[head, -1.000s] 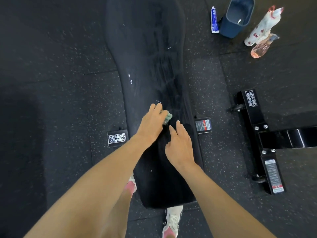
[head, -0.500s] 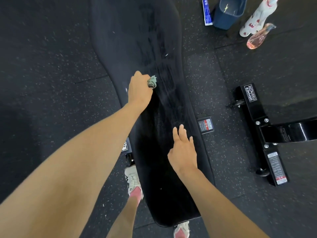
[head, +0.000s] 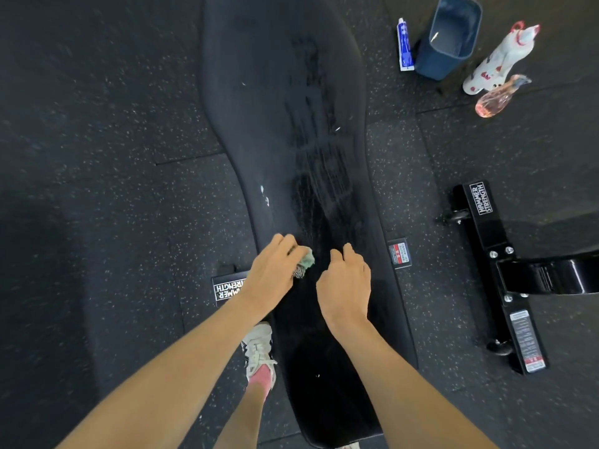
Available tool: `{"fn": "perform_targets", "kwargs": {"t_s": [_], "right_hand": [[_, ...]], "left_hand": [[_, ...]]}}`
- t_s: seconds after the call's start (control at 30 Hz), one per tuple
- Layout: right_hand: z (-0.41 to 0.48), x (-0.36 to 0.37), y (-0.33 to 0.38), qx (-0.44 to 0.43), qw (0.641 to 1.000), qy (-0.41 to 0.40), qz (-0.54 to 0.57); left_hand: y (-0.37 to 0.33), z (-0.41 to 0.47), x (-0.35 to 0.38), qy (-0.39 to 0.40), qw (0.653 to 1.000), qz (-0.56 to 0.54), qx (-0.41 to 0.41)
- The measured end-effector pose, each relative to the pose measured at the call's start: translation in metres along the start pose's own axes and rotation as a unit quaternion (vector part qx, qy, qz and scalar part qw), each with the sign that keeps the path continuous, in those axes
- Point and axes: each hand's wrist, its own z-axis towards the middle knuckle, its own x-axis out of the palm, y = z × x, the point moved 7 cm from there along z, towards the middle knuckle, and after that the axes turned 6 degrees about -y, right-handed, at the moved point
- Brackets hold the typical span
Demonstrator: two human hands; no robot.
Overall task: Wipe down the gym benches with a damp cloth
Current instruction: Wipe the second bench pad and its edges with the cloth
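A long black bench surface (head: pixel 282 92) runs up the middle, from near the person's feet to the top of the view. It is padded and dark, with streaky wipe marks down its middle, past the hands.

The left hand (head: pixel 275 270) is closed around a small cloth (head: pixel 305 261). The cloth is bunched up, and only a green bit and a checked bit poke out by the thumb. The hand presses it down on the surface, near the left edge.

The right hand (head: pixel 345 283) is just beside it, on the same surface. Its fingers are loosely bent and its fingertips touch the padding. It holds nothing.

Under the left arm, a white and pink shoe (head: pixel 259 351) stands on the speckled black floor (head: pixel 97 157), right beside the surface. A black bench foot (head: pixel 228 289) with white letters sticks out to the left, near the left wrist.

Far up on the right, on the floor, stands a dark blue bucket (head: pixel 449 40). A blue and white tube (head: pixel 404 47) lies just left of it. A white spray bottle with red spots (head: pixel 496 59) and a pink spray bottle (head: pixel 496 98) lie to its right, touching each other.

On the right sits a black metal frame (head: pixel 486 228) marked "HAMMER STRENGTH".
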Motion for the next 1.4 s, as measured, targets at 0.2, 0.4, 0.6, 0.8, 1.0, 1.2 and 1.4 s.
{"fn": "perform_targets", "kwargs": {"t_s": [0.2,0.4,0.6,0.8,1.0,1.2,1.4], "right_hand": [[0.0,0.009,0.031,-0.084,0.996,0.033,-0.011],[0.003,0.02,0.059,-0.137,0.988,0.066,-0.035],[0.005,0.026,0.061,-0.152,0.98,0.079,-0.098],[0.008,0.017,0.065,-0.118,0.99,0.04,-0.064],[0.002,0.019,0.067,-0.066,0.997,0.01,-0.027],[-0.006,0.005,0.015,0.104,0.992,-0.057,0.034],[-0.011,0.001,-0.04,0.15,0.987,-0.05,0.041]], "left_hand": [[0.055,0.043,-0.018,-0.061,0.987,-0.047,-0.14],[0.094,0.077,-0.044,-0.099,0.974,-0.012,-0.202],[0.122,0.105,-0.057,-0.103,0.957,-0.037,-0.269],[0.121,0.074,-0.08,-0.197,0.906,-0.135,-0.349],[0.047,0.006,-0.035,-0.054,0.99,-0.082,-0.096],[0.009,0.001,-0.016,-0.015,0.997,-0.079,-0.014],[-0.009,0.028,0.004,0.055,0.995,-0.04,0.072]]}}
